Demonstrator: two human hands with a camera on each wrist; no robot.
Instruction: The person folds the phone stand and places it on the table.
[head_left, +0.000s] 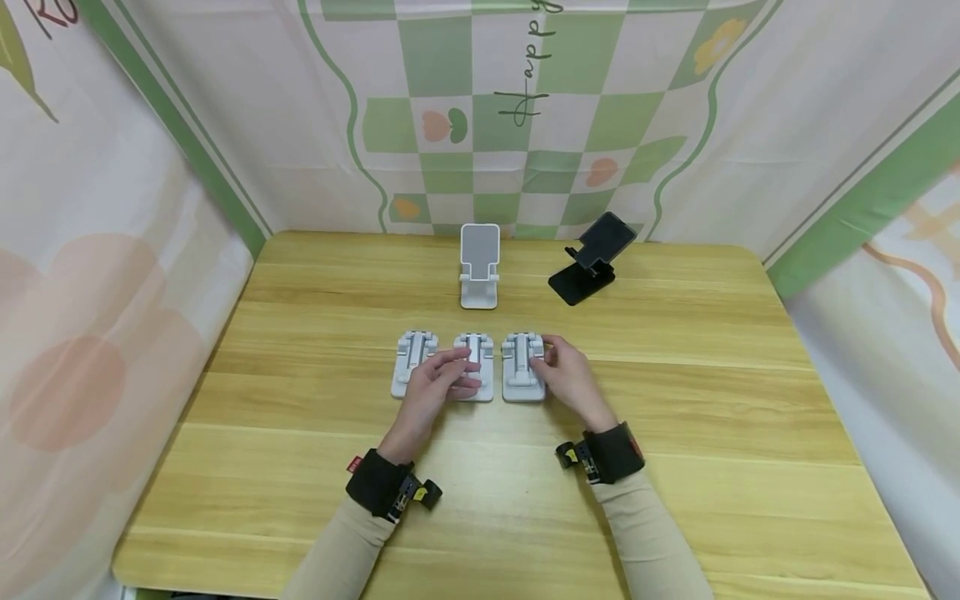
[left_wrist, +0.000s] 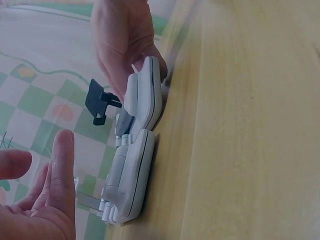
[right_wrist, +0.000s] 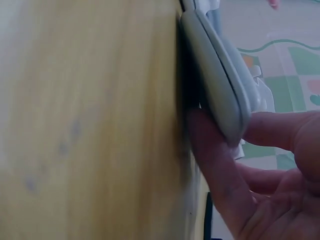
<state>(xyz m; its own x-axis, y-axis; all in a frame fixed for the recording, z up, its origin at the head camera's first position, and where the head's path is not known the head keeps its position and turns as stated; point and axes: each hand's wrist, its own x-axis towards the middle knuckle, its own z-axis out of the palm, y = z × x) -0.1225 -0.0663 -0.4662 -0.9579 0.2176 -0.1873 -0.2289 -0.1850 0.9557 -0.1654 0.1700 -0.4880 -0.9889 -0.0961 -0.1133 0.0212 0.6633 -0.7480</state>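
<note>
Three folded white phone stands lie in a row on the wooden table. My right hand (head_left: 573, 382) grips the right-hand stand (head_left: 522, 371) by its right edge, thumb on top and fingers beneath. In the right wrist view that stand (right_wrist: 215, 80) is tilted, its gripped edge raised off the wood. My left hand (head_left: 431, 393) hovers over the middle stand (head_left: 486, 371), fingers extended and holding nothing. The left wrist view shows the left hand's fingers (left_wrist: 62, 165) apart from the middle stand (left_wrist: 131, 175). Partly behind the left hand is the left-hand stand (head_left: 408, 358).
Farther back, an unfolded white phone stand (head_left: 480, 250) stands upright, with an unfolded black one (head_left: 600, 250) to its right, turned at an angle. A patterned cloth (head_left: 498, 125) hangs behind the table (head_left: 712, 400), and more cloth hangs at both sides.
</note>
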